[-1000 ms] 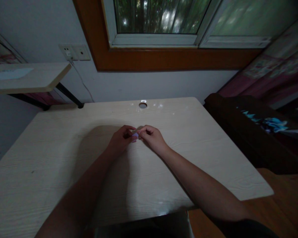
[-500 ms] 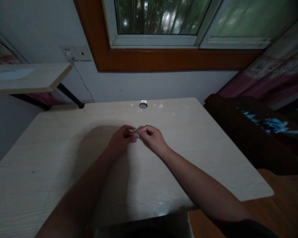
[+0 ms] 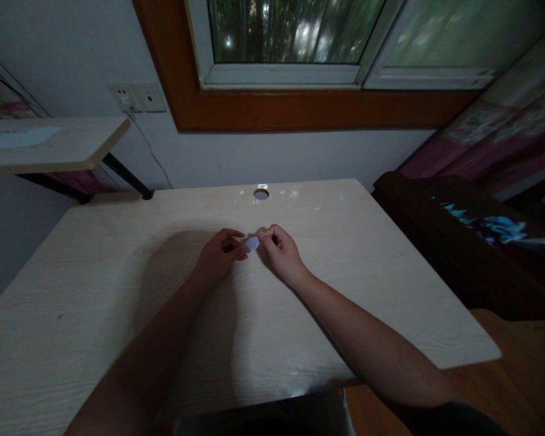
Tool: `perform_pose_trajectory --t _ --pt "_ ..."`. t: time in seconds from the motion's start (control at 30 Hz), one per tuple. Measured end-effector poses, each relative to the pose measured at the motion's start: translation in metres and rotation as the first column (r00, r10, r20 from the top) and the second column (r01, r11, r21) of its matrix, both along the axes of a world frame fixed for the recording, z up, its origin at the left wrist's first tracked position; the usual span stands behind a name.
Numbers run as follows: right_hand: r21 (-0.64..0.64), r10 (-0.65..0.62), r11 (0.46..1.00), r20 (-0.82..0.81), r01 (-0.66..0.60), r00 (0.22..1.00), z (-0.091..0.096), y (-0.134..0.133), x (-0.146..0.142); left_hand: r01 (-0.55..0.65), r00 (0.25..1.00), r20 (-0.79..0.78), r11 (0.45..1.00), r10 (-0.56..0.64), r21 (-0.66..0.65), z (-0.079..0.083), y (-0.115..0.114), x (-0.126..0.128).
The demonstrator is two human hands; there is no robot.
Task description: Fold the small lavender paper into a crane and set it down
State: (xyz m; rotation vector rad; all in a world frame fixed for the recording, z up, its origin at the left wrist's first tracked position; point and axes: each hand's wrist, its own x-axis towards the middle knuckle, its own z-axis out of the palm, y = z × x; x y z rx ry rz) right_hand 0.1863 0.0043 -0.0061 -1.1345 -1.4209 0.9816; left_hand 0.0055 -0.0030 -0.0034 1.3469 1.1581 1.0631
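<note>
Between my two hands is a small pale lilac piece that looks like folded paper (image 3: pixel 252 243), held over the middle of the desk. My left hand (image 3: pixel 218 254) pinches its left edge between thumb and fingers, with the index finger stretched a little above. At its right end, the closed thumb and fingertips of my right hand (image 3: pixel 278 247) grip it. The fingertips hide parts of the piece, so its full shape cannot be made out.
The pale wood-grain desk (image 3: pixel 322 315) has a round cable hole (image 3: pixel 261 194) near its back edge. A raised shelf (image 3: pixel 86 145) on black legs stands at the left. Behind are a window and a wall socket (image 3: pixel 136 98) with a cord. Dark brown furniture (image 3: pixel 445 242) stands at the right.
My right hand has shifted slightly up and to the right, away from my left. More of the lilac piece now shows between my fingertips.
</note>
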Motion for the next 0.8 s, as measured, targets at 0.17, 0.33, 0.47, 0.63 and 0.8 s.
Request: perform_pose_trajectory --t 0.17,0.33,0.47,0.63,0.8 --pt "-0.016 -0.003 1.0 -0.026 0.003 1.0 0.0002 0.0007 0.0007 0.003 1.0 0.02 1.0 -0.003 0.009 -0.0001 -0.0001 -0.0007" --pt "-0.074 -0.048 0.996 -0.116 0.039 0.992 -0.0001 0.0032 0.002 -0.012 0.999 0.038 0.999 0.01 0.044 -0.0006 0.0004 -0.0022" --pt "-0.107 -0.069 0.993 -0.172 0.051 0.983 -0.0029 0.0072 0.0046 -0.057 0.998 0.01 0.995 0.056 0.084 -0.0004 0.0007 -0.0047" --pt "-0.109 -0.041 0.994 -0.184 0.021 0.982 -0.0028 0.0075 0.0054 -0.086 0.996 -0.008 0.989 0.087 0.122 0.0007 -0.0003 -0.006" --pt "-0.096 0.076 0.991 -0.161 -0.092 0.984 -0.0001 0.0021 0.0024 -0.021 0.99 -0.135 0.997 0.031 0.071 0.0012 -0.0013 -0.0041"
